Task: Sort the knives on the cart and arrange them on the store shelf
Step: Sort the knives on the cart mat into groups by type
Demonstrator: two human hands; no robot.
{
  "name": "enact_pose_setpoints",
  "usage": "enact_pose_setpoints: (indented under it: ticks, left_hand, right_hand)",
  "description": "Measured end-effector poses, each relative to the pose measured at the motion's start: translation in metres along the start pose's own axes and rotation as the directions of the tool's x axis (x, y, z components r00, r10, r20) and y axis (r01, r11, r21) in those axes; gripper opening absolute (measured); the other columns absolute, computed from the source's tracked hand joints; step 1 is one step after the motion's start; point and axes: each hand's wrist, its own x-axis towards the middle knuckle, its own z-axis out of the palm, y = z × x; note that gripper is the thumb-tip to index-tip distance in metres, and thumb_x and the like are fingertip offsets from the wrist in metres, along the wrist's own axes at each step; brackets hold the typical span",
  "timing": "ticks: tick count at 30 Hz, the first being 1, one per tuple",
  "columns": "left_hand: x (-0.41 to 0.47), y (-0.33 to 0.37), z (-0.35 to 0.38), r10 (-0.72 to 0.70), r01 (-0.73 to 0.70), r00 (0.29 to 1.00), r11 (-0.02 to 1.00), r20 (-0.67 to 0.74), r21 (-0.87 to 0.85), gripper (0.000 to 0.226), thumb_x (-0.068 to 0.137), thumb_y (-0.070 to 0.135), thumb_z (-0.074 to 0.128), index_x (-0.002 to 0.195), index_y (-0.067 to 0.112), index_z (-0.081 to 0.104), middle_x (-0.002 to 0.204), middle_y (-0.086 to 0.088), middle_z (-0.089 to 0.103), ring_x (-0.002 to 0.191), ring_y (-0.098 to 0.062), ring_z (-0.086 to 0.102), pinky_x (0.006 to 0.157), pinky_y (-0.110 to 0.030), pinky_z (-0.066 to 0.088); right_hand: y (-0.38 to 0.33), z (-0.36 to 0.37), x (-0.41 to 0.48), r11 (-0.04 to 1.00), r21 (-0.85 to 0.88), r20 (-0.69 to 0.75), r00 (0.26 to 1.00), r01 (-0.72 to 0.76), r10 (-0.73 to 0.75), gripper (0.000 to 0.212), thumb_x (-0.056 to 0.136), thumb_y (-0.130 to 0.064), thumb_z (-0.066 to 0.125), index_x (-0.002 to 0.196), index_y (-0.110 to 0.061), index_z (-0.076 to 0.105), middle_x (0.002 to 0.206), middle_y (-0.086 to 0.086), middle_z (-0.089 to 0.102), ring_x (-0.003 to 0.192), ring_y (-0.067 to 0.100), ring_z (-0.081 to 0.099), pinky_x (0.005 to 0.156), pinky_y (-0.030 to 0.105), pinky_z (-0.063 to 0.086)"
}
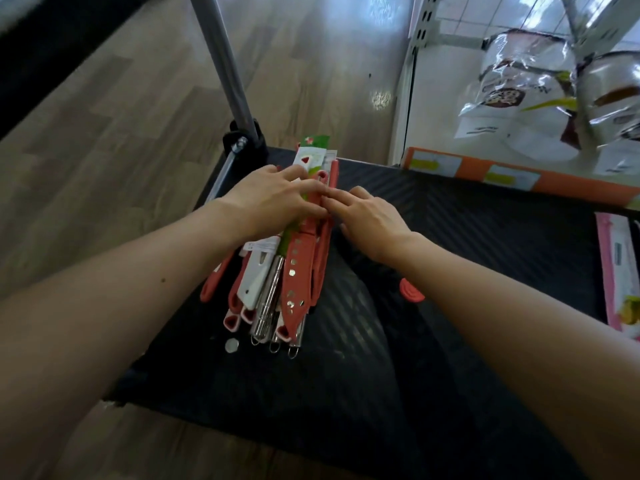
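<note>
A pile of packaged knives (277, 282) lies on the left part of the black cart deck (450, 271): red sheaths, white and green cards, steel handles with wire loops toward me. My left hand (273, 199) rests palm down on top of the pile, fingers spread over a red knife. My right hand (367, 220) touches the pile's right edge with its fingertips against the same red knife. A single red piece (412, 292) lies apart on the deck to the right. Whether either hand grips a knife is hidden by the fingers.
The cart's grey handle post (225, 74) rises at the back left. A pink packaged item (620, 271) lies at the deck's right edge. A store shelf (519, 174) with orange price strip and bagged goods (519, 95) stands at the back right. Wood floor lies to the left.
</note>
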Motion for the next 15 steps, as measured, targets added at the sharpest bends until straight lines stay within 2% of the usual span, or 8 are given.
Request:
enact_pose_setpoints:
  ticks: [3, 5, 8, 10, 13, 15]
  left_hand:
    - [-0.003, -0.002, 0.005, -0.01, 0.009, 0.999, 0.999, -0.03, -0.037, 0.054, 0.089, 0.029, 0.054, 0.138, 0.038, 0.033, 0.152, 0.004, 0.024, 0.139, -0.021, 0.021, 0.098, -0.034, 0.037]
    - [-0.006, -0.002, 0.008, 0.007, -0.012, 0.996, 0.999, -0.094, -0.05, 0.05, 0.087, 0.024, 0.058, 0.134, 0.034, 0.043, 0.147, 0.001, 0.037, 0.136, -0.024, 0.031, 0.093, -0.037, 0.041]
    - [-0.01, -0.005, 0.012, 0.102, -0.09, 0.971, 0.994, -0.218, 0.063, 0.051, 0.069, 0.015, 0.077, 0.117, 0.026, 0.062, 0.121, -0.004, 0.063, 0.116, -0.031, 0.055, 0.072, -0.041, 0.05]
    - [-0.012, -0.007, 0.014, 0.117, -0.095, 0.963, 0.99, -0.243, 0.1, 0.051, 0.058, 0.012, 0.084, 0.106, 0.023, 0.069, 0.106, -0.005, 0.07, 0.102, -0.033, 0.062, 0.063, -0.04, 0.051]
    - [-0.013, -0.002, 0.014, 0.123, -0.099, 0.939, 0.991, -0.322, 0.09, 0.039, 0.065, 0.009, 0.075, 0.102, 0.021, 0.07, 0.101, -0.006, 0.071, 0.098, -0.033, 0.064, 0.065, -0.04, 0.051]
    - [-0.012, 0.006, 0.014, 0.12, -0.102, 0.908, 0.993, -0.402, 0.067, 0.03, 0.076, 0.012, 0.054, 0.099, 0.02, 0.071, 0.099, -0.006, 0.071, 0.095, -0.031, 0.066, 0.066, -0.039, 0.052]
  right_hand:
    - [-0.001, 0.001, 0.001, 0.997, -0.021, 0.019, 0.997, 0.076, -0.076, 0.049, 0.095, -0.025, 0.046, 0.142, -0.022, 0.033, 0.148, 0.0, 0.034, 0.124, 0.024, 0.041, 0.089, 0.034, 0.043]
    - [-0.001, 0.001, 0.001, 0.989, -0.072, 0.033, 0.991, 0.129, -0.127, 0.046, 0.094, -0.025, 0.048, 0.139, -0.021, 0.038, 0.142, 0.001, 0.04, 0.125, 0.023, 0.041, 0.091, 0.034, 0.044]
    - [0.004, -0.003, -0.003, 0.982, -0.11, 0.058, 0.987, 0.156, -0.151, 0.044, 0.094, -0.02, 0.048, 0.137, -0.019, 0.041, 0.136, 0.002, 0.044, 0.121, 0.024, 0.043, 0.087, 0.035, 0.047]
    - [0.012, -0.005, -0.008, 0.972, -0.167, 0.082, 0.985, 0.163, -0.151, 0.037, 0.094, -0.017, 0.045, 0.131, -0.017, 0.046, 0.132, 0.003, 0.047, 0.118, 0.025, 0.045, 0.084, 0.035, 0.044]
    - [0.025, -0.01, -0.022, 0.937, -0.268, 0.049, 0.974, 0.225, -0.22, 0.028, 0.091, -0.015, 0.052, 0.118, -0.014, 0.058, 0.121, 0.005, 0.057, 0.108, 0.026, 0.053, 0.078, 0.035, 0.045]
    - [0.037, -0.013, -0.032, 0.898, -0.314, 0.007, 0.947, 0.307, -0.321, 0.021, 0.073, -0.013, 0.072, 0.094, -0.013, 0.069, 0.093, 0.005, 0.068, 0.084, 0.027, 0.063, 0.063, 0.031, 0.05]
